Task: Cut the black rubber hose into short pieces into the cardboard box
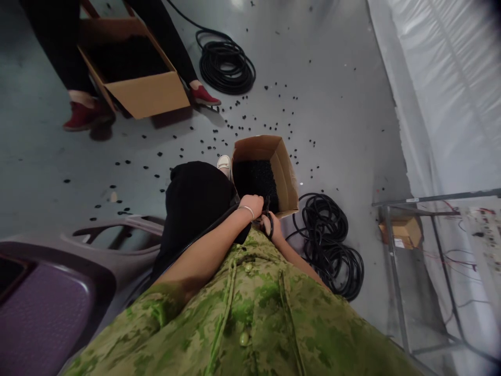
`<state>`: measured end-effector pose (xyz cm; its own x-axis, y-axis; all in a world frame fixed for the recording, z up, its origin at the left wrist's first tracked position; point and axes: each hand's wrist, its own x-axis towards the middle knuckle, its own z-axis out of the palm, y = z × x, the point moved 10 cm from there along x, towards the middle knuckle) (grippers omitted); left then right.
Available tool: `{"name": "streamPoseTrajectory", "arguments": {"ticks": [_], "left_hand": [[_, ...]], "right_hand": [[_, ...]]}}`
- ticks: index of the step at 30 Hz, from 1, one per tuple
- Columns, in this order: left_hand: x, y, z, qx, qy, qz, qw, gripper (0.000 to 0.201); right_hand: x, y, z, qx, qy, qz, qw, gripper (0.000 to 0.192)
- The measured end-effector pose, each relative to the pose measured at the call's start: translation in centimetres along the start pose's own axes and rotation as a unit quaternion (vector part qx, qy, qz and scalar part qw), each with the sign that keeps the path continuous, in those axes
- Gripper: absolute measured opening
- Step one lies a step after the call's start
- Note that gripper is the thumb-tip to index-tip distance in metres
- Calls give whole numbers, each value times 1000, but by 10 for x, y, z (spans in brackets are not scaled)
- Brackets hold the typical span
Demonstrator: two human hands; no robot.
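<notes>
My left hand (251, 204), with a bracelet at the wrist, is closed at the near edge of a cardboard box (288, 175). It seems to grip a thin black cable, mostly hidden by the fingers. Just right of it, my right hand (275, 228) is wrapped round the dark curved handle of scissors (271, 223); their blades are hard to make out. Small black pieces (256, 180) fill the bottom of the box below my hands. A tangled coil of black cable (323, 224) lies on the floor to the right, one strand leading towards my hands.
Another person's red shoes (205, 95) flank a larger open box (148, 94) holding black material. Another cable coil (227, 65) lies beyond. Black bits scatter over the floor. A purple chair (50, 313) is at left, a metal frame (395, 277) at right with a small box (405, 232).
</notes>
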<state>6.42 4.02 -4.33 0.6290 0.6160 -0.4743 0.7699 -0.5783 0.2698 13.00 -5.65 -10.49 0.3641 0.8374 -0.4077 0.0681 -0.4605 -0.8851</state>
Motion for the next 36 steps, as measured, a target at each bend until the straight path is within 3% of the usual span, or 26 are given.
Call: {"name": "streamPoseTrajectory", "arguments": {"ticks": [10,31,36], "left_hand": [[4,-6,1,-6,-1,-18,1000,36],[6,-16,-5,4,6,-52,999,36],[6,-20,-5,16,12,-57,998,33]], "right_hand": [[11,8,-3,-53,33,-70,996,17],[17,12,4,-99,22,-60,993,16],[17,16,0,-76,47,-55,995,12]]}}
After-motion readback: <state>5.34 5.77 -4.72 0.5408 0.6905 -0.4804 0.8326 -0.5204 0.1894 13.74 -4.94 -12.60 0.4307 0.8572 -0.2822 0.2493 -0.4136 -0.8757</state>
